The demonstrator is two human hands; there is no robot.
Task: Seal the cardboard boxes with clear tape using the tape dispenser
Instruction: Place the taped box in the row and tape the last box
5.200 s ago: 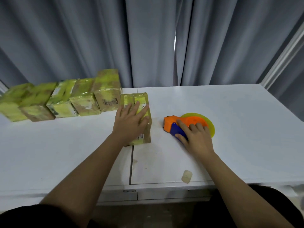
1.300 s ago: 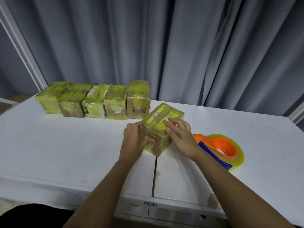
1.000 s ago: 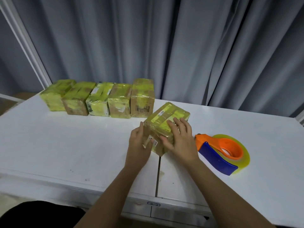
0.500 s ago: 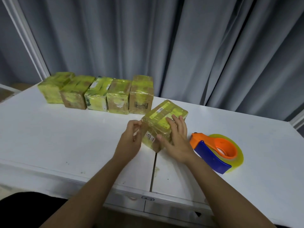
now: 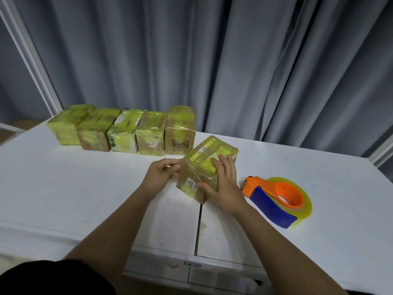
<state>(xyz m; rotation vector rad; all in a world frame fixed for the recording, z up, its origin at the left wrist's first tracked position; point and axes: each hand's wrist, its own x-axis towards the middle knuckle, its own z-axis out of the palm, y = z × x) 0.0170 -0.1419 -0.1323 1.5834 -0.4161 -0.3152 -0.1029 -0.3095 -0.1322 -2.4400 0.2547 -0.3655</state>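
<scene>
On the table [image 5: 63,188], both hands hold 1 taped box [image 5: 204,167].

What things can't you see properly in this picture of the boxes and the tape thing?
All in the head view:
- Held box: the right hand covers part of its top and near side; its label print is too small to read.
- Left hand: fingertips bunched at the box edge, so what they pinch is unclear.
- Tape dispenser: its cutting blade faces away.
- Row of five boxes: their backs are hidden.

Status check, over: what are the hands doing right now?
Right hand holds tape-wrapped cardboard box; left hand pinches at its edge. Orange-and-blue tape dispenser idle on table. Nothing blocking.
</scene>
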